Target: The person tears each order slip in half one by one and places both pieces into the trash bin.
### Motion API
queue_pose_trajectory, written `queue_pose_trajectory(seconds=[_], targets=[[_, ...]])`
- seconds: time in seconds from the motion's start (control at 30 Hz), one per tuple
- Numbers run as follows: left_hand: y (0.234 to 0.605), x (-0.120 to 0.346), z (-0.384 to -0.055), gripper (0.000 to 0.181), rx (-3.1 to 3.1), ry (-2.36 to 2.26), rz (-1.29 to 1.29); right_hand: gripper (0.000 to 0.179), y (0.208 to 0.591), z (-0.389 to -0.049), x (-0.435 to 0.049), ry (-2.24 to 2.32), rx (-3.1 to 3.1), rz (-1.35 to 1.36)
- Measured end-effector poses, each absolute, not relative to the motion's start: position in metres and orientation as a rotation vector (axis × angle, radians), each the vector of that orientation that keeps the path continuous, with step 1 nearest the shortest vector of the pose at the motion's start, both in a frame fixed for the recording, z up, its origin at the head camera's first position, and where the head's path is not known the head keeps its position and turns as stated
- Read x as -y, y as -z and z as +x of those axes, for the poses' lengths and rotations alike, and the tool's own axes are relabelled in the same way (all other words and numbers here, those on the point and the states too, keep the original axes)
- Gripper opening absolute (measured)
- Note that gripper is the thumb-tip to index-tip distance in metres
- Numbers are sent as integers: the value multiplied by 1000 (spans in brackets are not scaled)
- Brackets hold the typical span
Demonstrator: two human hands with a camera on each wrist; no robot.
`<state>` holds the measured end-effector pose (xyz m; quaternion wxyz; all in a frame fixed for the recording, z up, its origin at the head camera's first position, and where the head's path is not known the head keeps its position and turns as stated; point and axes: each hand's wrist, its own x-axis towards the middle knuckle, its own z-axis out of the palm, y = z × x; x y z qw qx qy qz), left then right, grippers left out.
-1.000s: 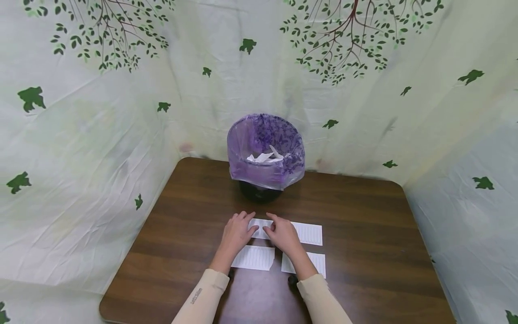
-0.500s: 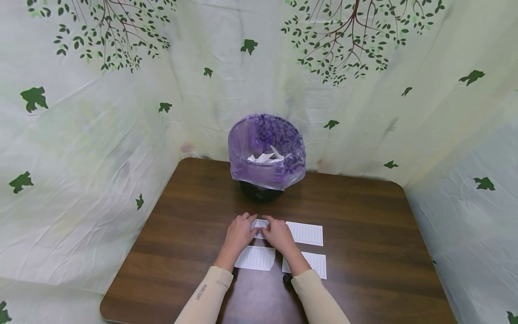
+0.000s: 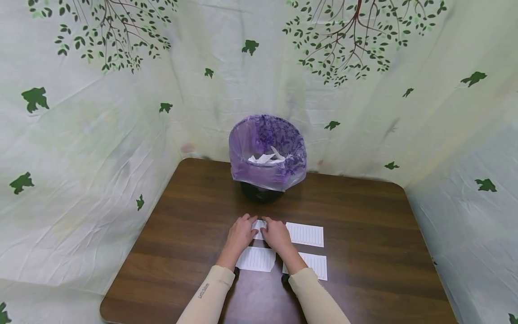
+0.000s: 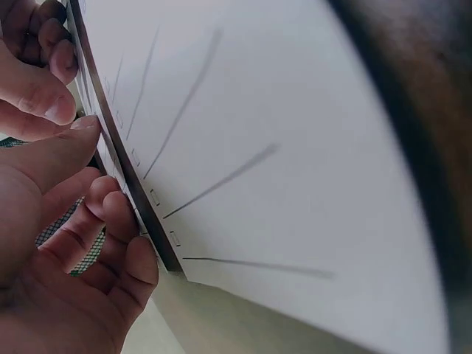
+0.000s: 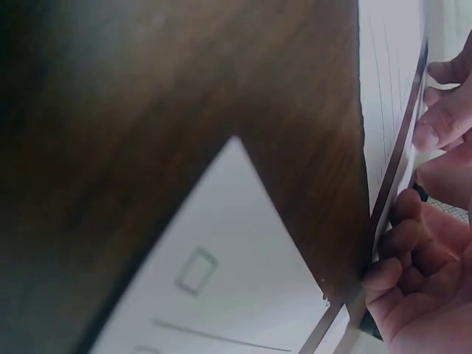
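Note:
Several lined white paper pieces lie in two rows on the brown table. Both hands are at the upper left paper piece (image 3: 260, 228), the left hand (image 3: 239, 235) at its left and the right hand (image 3: 277, 234) over its right part. Thumbs and index fingers stand apart, bent loosely, with the fingertips touching the paper. Beside the right hand lies the upper right piece (image 3: 305, 235). Nearer the body are the lower left piece (image 3: 256, 259) and the lower right piece (image 3: 316, 266), partly covered by the right forearm. In the left wrist view a lined piece (image 4: 295, 169) looms close.
A bin with a purple patterned liner (image 3: 263, 175) stands behind the papers, torn white paper scraps (image 3: 267, 158) inside it. The wooden table (image 3: 364, 234) has rounded far corners. A leaf-print curtain (image 3: 202, 121) surrounds its back and sides.
The right hand has shifted left toward the left hand, baring the left part of the upper right piece. Over the last half second both hands have hardly moved.

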<state>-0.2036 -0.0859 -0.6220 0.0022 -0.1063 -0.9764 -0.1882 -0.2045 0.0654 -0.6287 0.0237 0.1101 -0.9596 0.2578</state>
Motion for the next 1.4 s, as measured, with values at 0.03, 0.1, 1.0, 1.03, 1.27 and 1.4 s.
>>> queue_pose_trajectory(seconds=[0.03,0.1,1.0,1.03,1.27,1.4], targets=[[622,86,-204,45,3068,600,-330,35,629,-205,-65,-790,2973,338],[621,86,-204,45,3067,606,-334,35,629,-205,-64,-773,2976,333],[622,85,-201,30,3062,631,-291,22,625,-203,-61,-820,2997,259],[623,85,-200,30,3058,634,-290,20,625,-203,-61,-816,2996,259],[622,84,-199,29,3032,621,-303,6,625,-202,-60,-764,2945,259],[617,84,-199,23,3004,630,-327,7,623,-203,-59,-737,2913,253]])
